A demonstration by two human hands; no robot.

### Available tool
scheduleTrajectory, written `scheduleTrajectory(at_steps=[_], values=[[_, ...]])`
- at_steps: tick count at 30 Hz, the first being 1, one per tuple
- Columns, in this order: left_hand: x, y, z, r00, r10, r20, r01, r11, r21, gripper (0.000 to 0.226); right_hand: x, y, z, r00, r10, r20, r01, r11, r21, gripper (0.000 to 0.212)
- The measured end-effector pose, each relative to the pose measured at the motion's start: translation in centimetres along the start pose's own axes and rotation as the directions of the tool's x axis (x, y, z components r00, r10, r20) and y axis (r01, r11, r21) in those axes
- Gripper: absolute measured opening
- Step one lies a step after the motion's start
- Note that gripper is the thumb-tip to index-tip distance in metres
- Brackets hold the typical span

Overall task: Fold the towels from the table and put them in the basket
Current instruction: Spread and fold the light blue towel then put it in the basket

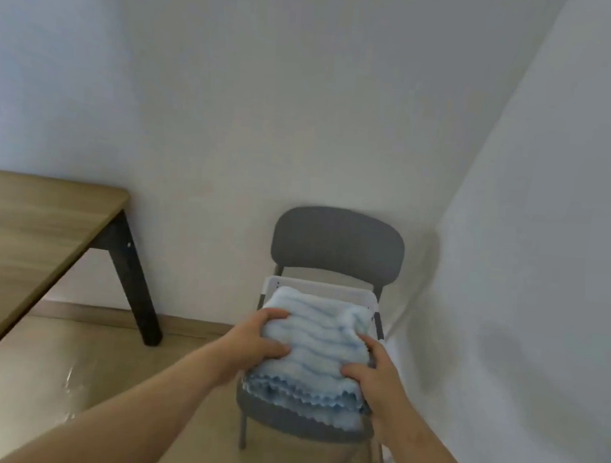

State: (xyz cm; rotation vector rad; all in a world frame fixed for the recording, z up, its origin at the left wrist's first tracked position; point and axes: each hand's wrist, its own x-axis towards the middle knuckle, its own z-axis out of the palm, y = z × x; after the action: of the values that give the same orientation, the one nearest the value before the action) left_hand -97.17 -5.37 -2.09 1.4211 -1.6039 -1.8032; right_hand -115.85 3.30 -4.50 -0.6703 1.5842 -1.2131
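A folded light-blue towel (318,347) with a scalloped edge is held over a white basket (328,291) that stands on a grey chair. My left hand (261,334) grips the towel's left side, thumb on top. My right hand (374,376) grips its right side. Only the far rim of the basket shows; the towel hides the rest.
The grey chair (338,243) stands against the white wall in a corner. A wooden table (18,243) with dark legs is at the left, and a small white object sits at its left edge. Glossy floor lies between table and chair.
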Motion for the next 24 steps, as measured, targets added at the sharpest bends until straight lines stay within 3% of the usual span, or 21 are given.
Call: scheduleTrajectory(at_steps=[5, 12, 21, 24], values=[[11.5, 0.6, 1.4, 0.989, -0.024, -0.149, 0.039, 0.995, 0.094, 0.053, 12.6, -0.9, -2.3, 0.991, 0.084, 0.100, -0.075, 0.993, -0.091, 0.051], [22.4, -4.0, 1.1, 0.962, -0.184, -0.200, 0.241, 0.916, 0.321, 0.059, 24.4, 3.8, -1.9, 0.940, 0.296, 0.168, -0.252, 0.938, -0.240, 0.050], [30.4, -12.7, 2.6, 0.909, -0.257, -0.327, 0.408, 0.705, 0.580, 0.057, 31.5, 13.8, 0.7, 0.887, 0.395, 0.240, -0.302, 0.888, -0.345, 0.047], [30.6, -13.7, 3.6, 0.900, -0.310, -0.305, 0.427, 0.493, 0.758, 0.053, 32.6, 16.1, 1.2, 0.829, 0.502, 0.246, -0.297, 0.769, -0.566, 0.048]])
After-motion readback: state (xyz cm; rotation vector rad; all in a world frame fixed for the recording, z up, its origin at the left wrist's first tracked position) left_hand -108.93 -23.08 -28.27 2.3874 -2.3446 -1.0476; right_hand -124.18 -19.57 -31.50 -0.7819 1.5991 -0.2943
